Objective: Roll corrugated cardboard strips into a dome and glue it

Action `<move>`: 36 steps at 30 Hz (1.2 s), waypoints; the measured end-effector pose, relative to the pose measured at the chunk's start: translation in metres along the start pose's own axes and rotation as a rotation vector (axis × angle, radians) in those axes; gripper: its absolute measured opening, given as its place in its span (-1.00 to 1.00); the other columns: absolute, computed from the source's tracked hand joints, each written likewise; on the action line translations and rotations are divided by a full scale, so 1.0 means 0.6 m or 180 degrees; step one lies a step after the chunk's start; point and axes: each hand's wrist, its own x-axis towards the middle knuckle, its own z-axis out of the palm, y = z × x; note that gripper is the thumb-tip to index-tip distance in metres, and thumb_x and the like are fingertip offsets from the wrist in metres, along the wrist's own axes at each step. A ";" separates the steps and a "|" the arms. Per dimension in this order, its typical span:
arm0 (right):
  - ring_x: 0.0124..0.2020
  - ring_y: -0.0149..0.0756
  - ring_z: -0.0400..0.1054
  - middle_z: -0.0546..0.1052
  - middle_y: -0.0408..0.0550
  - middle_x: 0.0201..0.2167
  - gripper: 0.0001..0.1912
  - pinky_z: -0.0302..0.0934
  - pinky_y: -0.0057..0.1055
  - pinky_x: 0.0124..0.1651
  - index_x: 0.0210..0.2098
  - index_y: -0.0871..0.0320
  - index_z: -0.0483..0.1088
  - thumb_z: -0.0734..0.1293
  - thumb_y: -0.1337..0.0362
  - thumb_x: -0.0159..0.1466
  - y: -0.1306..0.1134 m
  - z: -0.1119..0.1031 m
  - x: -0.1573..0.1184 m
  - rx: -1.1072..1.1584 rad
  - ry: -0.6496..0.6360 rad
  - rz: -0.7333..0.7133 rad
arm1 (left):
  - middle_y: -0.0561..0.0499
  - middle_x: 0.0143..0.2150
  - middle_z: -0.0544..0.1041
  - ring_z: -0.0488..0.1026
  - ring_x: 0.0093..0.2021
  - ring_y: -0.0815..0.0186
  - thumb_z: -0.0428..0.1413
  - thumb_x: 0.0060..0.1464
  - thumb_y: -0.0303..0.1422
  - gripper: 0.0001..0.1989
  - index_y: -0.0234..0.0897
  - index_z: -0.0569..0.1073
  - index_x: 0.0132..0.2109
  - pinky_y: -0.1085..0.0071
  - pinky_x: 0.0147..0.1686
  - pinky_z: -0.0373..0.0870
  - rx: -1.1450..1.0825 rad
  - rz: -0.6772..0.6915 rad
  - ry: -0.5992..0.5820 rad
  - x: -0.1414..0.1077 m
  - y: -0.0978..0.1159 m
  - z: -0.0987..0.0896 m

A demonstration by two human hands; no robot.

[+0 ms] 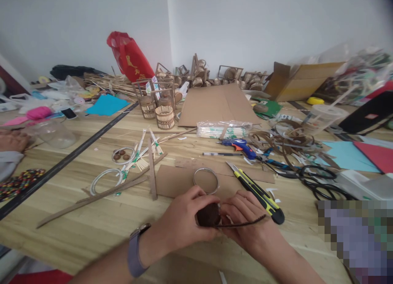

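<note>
In the head view, my left hand (184, 214) is closed around a dark brown, rounded piece (208, 215); its exact kind is unclear. A thin dark brown strip (245, 223) runs from the piece's lower edge across my right hand (241, 212). The right fingers are closed at the piece's right side, pinching the strip near its start; the fingertips are partly hidden. Just beyond my hands, a metal ring (194, 178) lies on a flat piece of cardboard (172, 181). A yellow and black utility knife (259, 194) rests right of the ring, close to my right hand.
A blue glue gun (239, 145), a pen (221, 154) and black scissors (319, 173) lie beyond the knife. Small stick buckets (165, 118) stand farther back, by a large cardboard sheet (211, 103). Left are wire coils (106, 172); another person's hand (12, 140) rests at the far left.
</note>
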 end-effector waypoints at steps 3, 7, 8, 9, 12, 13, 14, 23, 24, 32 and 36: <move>-0.49 -0.28 0.28 0.47 -0.09 -0.51 -0.84 0.17 -0.30 -0.32 -0.40 0.13 0.31 0.23 0.34 0.33 0.002 -0.001 0.002 0.0209 0.0058 0.0013 | 0.00 -0.10 0.42 0.45 -0.13 0.22 0.35 -0.10 -0.28 -0.44 -0.13 0.43 0.08 0.31 -0.13 0.40 0.0016 0.0010 0.0000 0.000 0.001 -0.002; -0.50 -0.30 0.27 0.43 -0.15 -0.53 -0.83 0.16 -0.37 -0.38 -0.42 0.09 0.24 0.22 0.49 0.21 0.002 -0.001 0.004 0.0605 0.0103 0.0232 | -0.02 -0.05 0.42 0.44 -0.08 0.19 0.36 -0.13 -0.33 -0.40 -0.11 0.41 0.10 0.29 -0.07 0.40 0.0043 0.0035 -0.0011 0.001 0.001 -0.005; -0.49 -0.30 0.28 0.42 -0.16 -0.53 -0.81 0.16 -0.39 -0.39 -0.42 0.09 0.23 0.22 0.52 0.17 0.001 -0.001 0.004 0.0716 0.0090 0.0315 | -0.03 -0.03 0.42 0.44 -0.07 0.19 0.36 -0.12 -0.33 -0.40 -0.10 0.41 0.11 0.28 -0.06 0.40 0.0050 0.0049 -0.0016 0.002 0.000 -0.006; -0.48 -0.30 0.29 0.42 -0.16 -0.53 -0.79 0.16 -0.41 -0.40 -0.43 0.08 0.22 0.21 0.54 0.13 0.000 -0.001 0.005 0.0829 0.0066 0.0407 | -0.02 -0.03 0.42 0.43 -0.07 0.19 0.35 -0.12 -0.33 -0.41 -0.09 0.41 0.11 0.28 -0.05 0.39 0.0055 0.0064 -0.0013 0.002 0.000 -0.007; -0.49 -0.31 0.31 0.42 -0.17 -0.54 -0.78 0.20 -0.44 -0.43 -0.44 0.08 0.21 0.19 0.55 0.08 -0.003 -0.002 0.006 0.1119 -0.0022 0.0698 | -0.02 -0.03 0.43 0.44 -0.07 0.19 0.35 -0.12 -0.34 -0.42 -0.09 0.41 0.09 0.29 -0.06 0.40 0.0070 0.0123 0.0003 0.002 -0.001 -0.008; -0.50 -0.32 0.32 0.42 -0.17 -0.54 -0.79 0.21 -0.45 -0.44 -0.44 0.08 0.21 0.18 0.54 0.08 -0.003 -0.002 0.006 0.1182 -0.0039 0.0791 | -0.02 -0.03 0.43 0.44 -0.07 0.19 0.35 -0.12 -0.34 -0.42 -0.09 0.41 0.09 0.30 -0.06 0.40 0.0078 0.0149 0.0017 0.001 -0.001 -0.009; -0.51 -0.33 0.32 0.42 -0.17 -0.55 -0.80 0.22 -0.46 -0.45 -0.44 0.08 0.21 0.17 0.53 0.10 -0.004 -0.002 0.007 0.1231 -0.0062 0.0870 | -0.03 -0.03 0.43 0.44 -0.07 0.18 0.35 -0.12 -0.35 -0.43 -0.10 0.42 0.08 0.30 -0.07 0.40 0.0088 0.0179 0.0027 0.001 -0.001 -0.009; -0.51 -0.36 0.38 0.45 -0.17 -0.54 -0.83 0.27 -0.50 -0.47 -0.46 0.09 0.25 0.18 0.43 0.23 -0.003 -0.002 0.005 0.1744 -0.0167 0.1319 | -0.04 -0.05 0.43 0.44 -0.08 0.20 0.36 -0.13 -0.38 -0.45 -0.16 0.43 0.06 0.33 -0.08 0.39 0.0110 0.0371 0.0114 0.002 0.001 -0.013; -0.50 -0.37 0.39 0.46 -0.16 -0.53 -0.83 0.28 -0.50 -0.46 -0.46 0.09 0.27 0.19 0.42 0.24 -0.001 -0.002 0.005 0.1795 -0.0156 0.1358 | -0.04 -0.05 0.43 0.44 -0.08 0.20 0.35 -0.12 -0.38 -0.45 -0.16 0.43 0.06 0.33 -0.08 0.39 0.0109 0.0359 0.0128 0.002 0.001 -0.013; -0.49 -0.34 0.39 0.51 -0.12 -0.50 -0.84 0.27 -0.45 -0.44 -0.38 0.10 0.39 0.36 0.17 0.26 0.013 -0.007 0.007 0.1514 0.0005 0.0817 | -0.04 -0.04 0.42 0.45 -0.09 0.20 0.32 -0.11 -0.44 -0.44 -0.15 0.41 0.08 0.33 -0.12 0.40 0.0266 0.0282 0.0187 0.000 -0.002 -0.008; -0.50 -0.33 0.38 0.50 -0.12 -0.54 -0.81 0.25 -0.43 -0.41 -0.44 0.10 0.39 0.30 0.24 0.31 0.007 -0.004 0.008 0.1495 0.0042 0.0863 | -0.05 -0.02 0.43 0.44 -0.07 0.18 0.32 -0.12 -0.44 -0.35 -0.11 0.35 0.15 0.29 -0.08 0.40 0.0340 0.0266 0.0148 0.000 -0.004 -0.006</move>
